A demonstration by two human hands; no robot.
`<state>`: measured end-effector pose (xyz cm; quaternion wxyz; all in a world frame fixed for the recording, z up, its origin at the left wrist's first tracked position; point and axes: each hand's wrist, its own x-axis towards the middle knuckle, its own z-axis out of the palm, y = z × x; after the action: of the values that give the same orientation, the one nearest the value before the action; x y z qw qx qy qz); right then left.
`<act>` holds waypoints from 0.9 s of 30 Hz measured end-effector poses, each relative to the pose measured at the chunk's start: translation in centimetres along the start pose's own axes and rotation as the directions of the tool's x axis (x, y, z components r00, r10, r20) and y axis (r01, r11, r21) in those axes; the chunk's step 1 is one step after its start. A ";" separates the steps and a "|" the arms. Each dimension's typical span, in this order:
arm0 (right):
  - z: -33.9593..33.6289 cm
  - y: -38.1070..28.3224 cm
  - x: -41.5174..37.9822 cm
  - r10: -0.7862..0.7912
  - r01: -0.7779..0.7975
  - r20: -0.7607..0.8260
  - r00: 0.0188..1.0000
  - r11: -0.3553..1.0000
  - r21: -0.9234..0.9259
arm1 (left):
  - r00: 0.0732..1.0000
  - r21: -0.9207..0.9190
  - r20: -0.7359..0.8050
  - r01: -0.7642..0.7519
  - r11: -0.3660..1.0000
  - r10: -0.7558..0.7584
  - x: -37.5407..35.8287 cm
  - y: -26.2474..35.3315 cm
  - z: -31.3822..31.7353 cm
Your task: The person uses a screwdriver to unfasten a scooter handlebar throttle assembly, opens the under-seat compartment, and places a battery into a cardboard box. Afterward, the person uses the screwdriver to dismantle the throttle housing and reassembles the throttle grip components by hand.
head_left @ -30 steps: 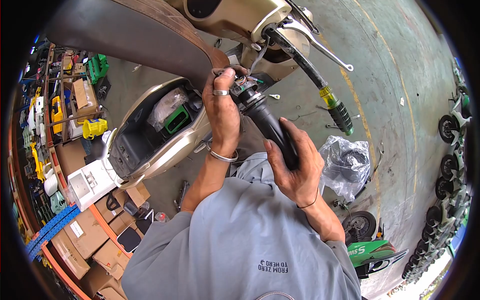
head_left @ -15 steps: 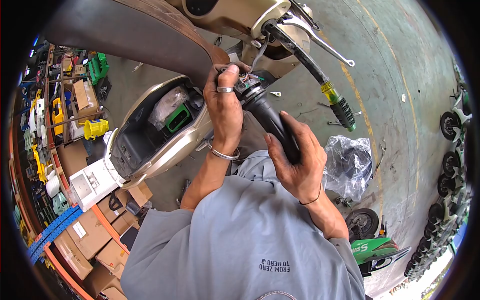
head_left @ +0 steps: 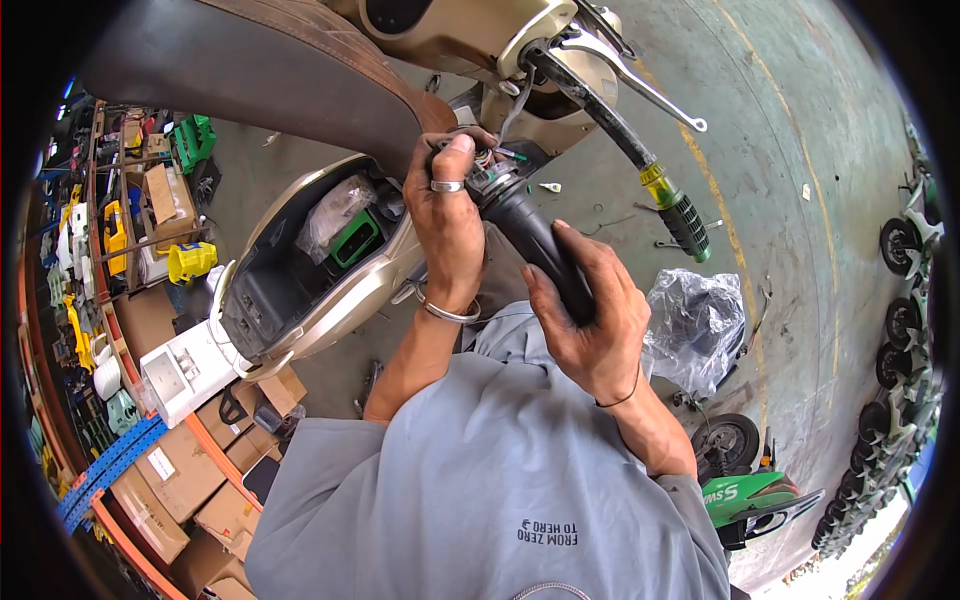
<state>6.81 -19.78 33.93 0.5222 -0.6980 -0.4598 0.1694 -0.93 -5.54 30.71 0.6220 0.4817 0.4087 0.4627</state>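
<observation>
A black throttle grip (head_left: 535, 240) is held between my two hands, tilted with its collar end up and to the left. My left hand (head_left: 447, 210), with a ring and bracelet, closes around the collar end, where thin wires (head_left: 487, 160) show. My right hand (head_left: 598, 320) wraps the lower end of the tube, thumb and fingers on either side. Above them, a bare handlebar (head_left: 600, 105) sticks out of a gold scooter (head_left: 460, 35). A screwdriver with a yellow and dark green handle (head_left: 682, 222) sits at the bar's end. Beside it is a silver brake lever (head_left: 645, 85).
A brown seat (head_left: 260, 85) rises at upper left over an open storage bin (head_left: 285, 270) holding a green item. Clear plastic wrapping (head_left: 695, 330) and loose tools lie on the floor to the right. Shelves and cardboard boxes (head_left: 165, 470) stand left; wheels (head_left: 900, 245) line the far right.
Both hands keep their hold on the throttle grip. The grip's lower end and my right hand have shifted slightly to the left.
</observation>
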 end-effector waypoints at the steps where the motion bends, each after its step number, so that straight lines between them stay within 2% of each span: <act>1: 0.0 0.0 0.0 0.007 -0.007 0.002 1.000 1.000 0.001 | 1.000 0.002 -0.001 -0.012 1.000 0.012 0.0 0.1 0.0; 27: -0.1 0.0 0.4 0.077 -0.077 0.005 0.997 0.997 0.027 | 1.000 -0.037 -0.026 -0.016 0.999 0.015 0.0 0.2 0.3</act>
<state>7.06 -19.52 34.10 0.5236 -0.7079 -0.4312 0.1970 -0.66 -5.55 30.93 0.6221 0.4671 0.4042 0.4812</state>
